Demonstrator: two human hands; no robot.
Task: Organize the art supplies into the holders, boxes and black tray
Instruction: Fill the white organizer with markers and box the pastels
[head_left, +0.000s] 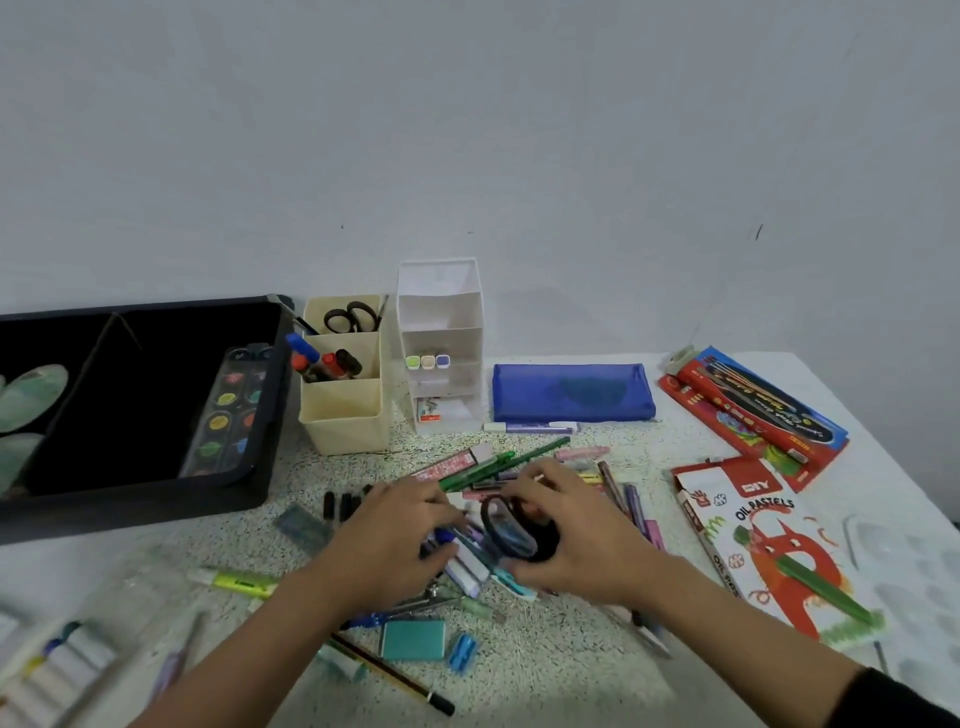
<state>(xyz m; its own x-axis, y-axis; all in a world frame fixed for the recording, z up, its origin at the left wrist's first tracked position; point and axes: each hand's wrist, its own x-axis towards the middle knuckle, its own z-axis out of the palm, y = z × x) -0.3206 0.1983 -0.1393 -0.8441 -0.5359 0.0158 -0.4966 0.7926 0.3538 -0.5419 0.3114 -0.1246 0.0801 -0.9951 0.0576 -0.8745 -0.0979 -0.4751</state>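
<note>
A loose pile of pens and markers (470, 564) lies mid-table, with green pens (498, 465) at its far side. My left hand (392, 543) rests on the pile's left, fingers curled round a few pens. My right hand (576, 545) grips black-handled scissors (506, 530) on top of the pile. Behind stand a beige holder (345, 418) with scissors and markers, a white tiered box (447, 317), and at left the black tray (130, 514) with a watercolour palette (228, 410).
A blue pouch (571, 392) lies behind the pile. At right are an oil pastels box (753, 540) and red brush packs (753, 410). Near me lie a yellow highlighter (234, 581), a teal eraser (414, 640), a blue sharpener (462, 652), a pencil (395, 675) and paint tubes (52, 670).
</note>
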